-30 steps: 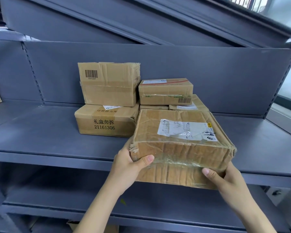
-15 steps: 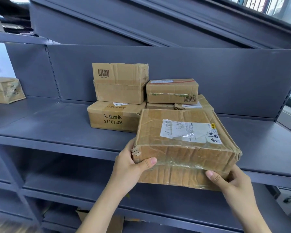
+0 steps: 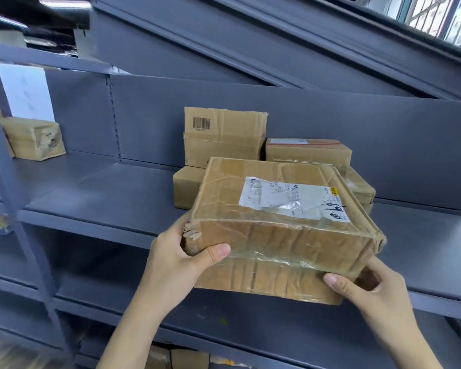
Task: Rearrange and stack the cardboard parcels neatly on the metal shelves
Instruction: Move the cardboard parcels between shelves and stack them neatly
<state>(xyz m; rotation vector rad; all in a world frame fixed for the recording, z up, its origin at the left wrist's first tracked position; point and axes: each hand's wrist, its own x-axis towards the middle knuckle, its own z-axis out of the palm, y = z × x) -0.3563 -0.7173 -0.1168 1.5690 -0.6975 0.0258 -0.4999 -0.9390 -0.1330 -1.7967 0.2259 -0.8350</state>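
Observation:
I hold a large worn cardboard parcel point(image 3: 277, 235) with a white label in front of the grey metal shelf point(image 3: 104, 198), lifted past its front edge. My left hand point(image 3: 179, 262) grips its near left corner, thumb on the front face. My right hand point(image 3: 367, 291) grips the near right bottom corner. Behind it on the shelf stand stacked parcels: a barcode box point(image 3: 224, 134) on top of a lower box point(image 3: 188, 186), and a flat taped box point(image 3: 308, 153) on others to the right.
A small crumpled parcel point(image 3: 33, 138) sits on the shelf section at far left, beside a white sheet point(image 3: 26, 91). A grey upright post point(image 3: 8, 169) divides the sections. Lower shelves run beneath, with boxes point(image 3: 179, 358) at the bottom. A window point(image 3: 437, 14) is at top right.
The view has swung to the left, showing the left shelf section and its small parcel. The held parcel has risen a little and now hides the printed box behind it.

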